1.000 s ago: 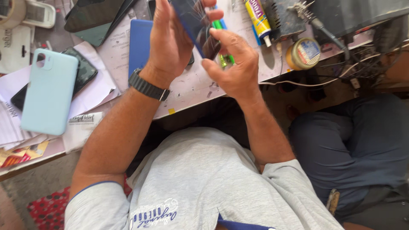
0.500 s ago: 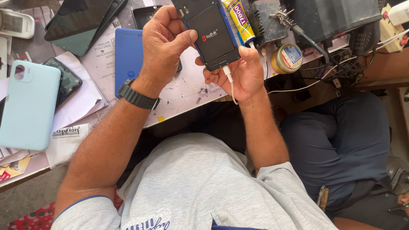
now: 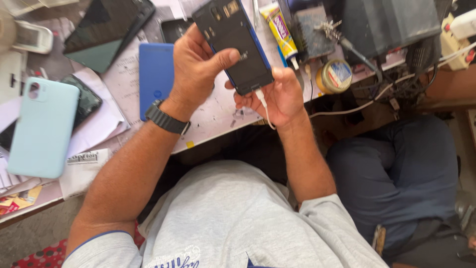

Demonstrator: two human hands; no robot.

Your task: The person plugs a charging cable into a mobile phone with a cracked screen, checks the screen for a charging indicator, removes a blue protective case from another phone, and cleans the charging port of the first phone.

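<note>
The left hand (image 3: 198, 74), with a black watch (image 3: 166, 118) on its wrist, is closed around the left edge of a black smartphone with its back cover removed and a blue frame showing (image 3: 233, 44), the thumb pressed across the bare rear face. The right hand (image 3: 277, 94) cups the phone's lower end, fingers curled beneath it, gripping the plug of a thin white cable (image 3: 263, 104) seated in the bottom port; the cable hangs down past the palm. The phone is held tilted above the paper-covered workbench (image 3: 213, 114), just in front of the person's chest. Beside the left hand lies a flat blue phone back cover (image 3: 154, 74), and farther left a pale mint-green phone case (image 3: 42, 129) rests partly over a dark phone (image 3: 84, 101). A dark tablet with a glossy screen (image 3: 101, 32) lies at the top left. Right of the held phone lie a yellow glue tube with a purple label (image 3: 278, 27) and a small round tin (image 3: 336, 75).
</note>
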